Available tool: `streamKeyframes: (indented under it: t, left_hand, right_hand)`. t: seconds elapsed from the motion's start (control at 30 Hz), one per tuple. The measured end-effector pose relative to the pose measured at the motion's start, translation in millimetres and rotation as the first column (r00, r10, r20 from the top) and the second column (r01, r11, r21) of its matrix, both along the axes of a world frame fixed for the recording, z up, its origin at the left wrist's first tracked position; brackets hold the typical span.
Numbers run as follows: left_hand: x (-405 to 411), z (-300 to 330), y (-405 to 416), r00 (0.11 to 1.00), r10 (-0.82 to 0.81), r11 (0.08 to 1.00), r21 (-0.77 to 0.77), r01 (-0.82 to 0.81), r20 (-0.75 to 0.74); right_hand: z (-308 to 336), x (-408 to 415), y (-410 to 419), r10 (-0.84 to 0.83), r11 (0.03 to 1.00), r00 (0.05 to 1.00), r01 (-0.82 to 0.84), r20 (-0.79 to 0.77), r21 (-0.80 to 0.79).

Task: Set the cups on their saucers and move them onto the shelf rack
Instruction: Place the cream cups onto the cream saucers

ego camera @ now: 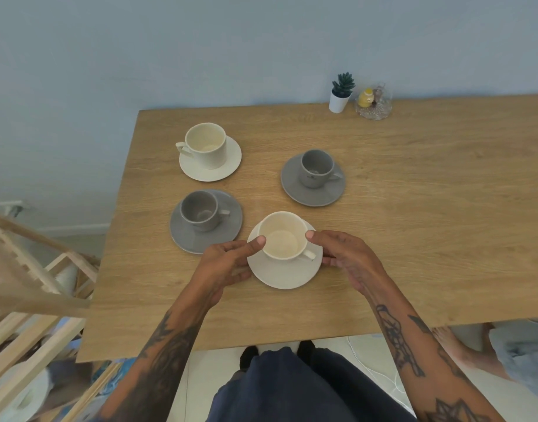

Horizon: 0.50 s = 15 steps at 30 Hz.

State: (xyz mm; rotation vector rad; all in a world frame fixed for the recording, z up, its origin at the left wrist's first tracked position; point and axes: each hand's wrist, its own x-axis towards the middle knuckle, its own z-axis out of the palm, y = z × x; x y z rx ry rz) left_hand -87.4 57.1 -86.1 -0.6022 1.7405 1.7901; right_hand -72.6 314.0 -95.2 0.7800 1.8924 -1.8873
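Observation:
Several cups stand on matching saucers on the wooden table (398, 226). The nearest is a cream cup (282, 236) on a white saucer (284, 274). My left hand (228, 263) grips the saucer's left edge, thumb against the cup's rim. My right hand (342, 257) holds the saucer's right edge, thumb touching the rim too. Left of it stands a grey cup (200, 210) on a grey saucer (228, 226). Farther back are a cream cup (206, 145) on a white saucer (231, 161) and a grey cup (318, 168) on a grey saucer (292, 184).
A light wooden shelf rack (33, 287) stands at the left, below table height, with a paper roll (21, 397) under it. A small potted plant (340, 93) and a glass dish with a yellow ornament (372, 102) sit at the table's far edge. Another person's foot (456, 345) shows at the right.

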Motion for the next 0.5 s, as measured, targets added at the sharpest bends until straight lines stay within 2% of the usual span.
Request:
streamKeyframes:
  t: [0.27,0.5]
  left_hand:
    - [12,5,0,0.999,0.040,0.988,0.148,-0.042,0.018]
    - [26,19,-5,0.996,0.078,0.973,0.221,-0.065,-0.051]
  right_hand:
    - [6,15,-7,-0.011,1.000,0.999,0.012,-0.030,0.003]
    - [33,20,-11,0.008,1.000,0.991,-0.006,-0.131,0.019]
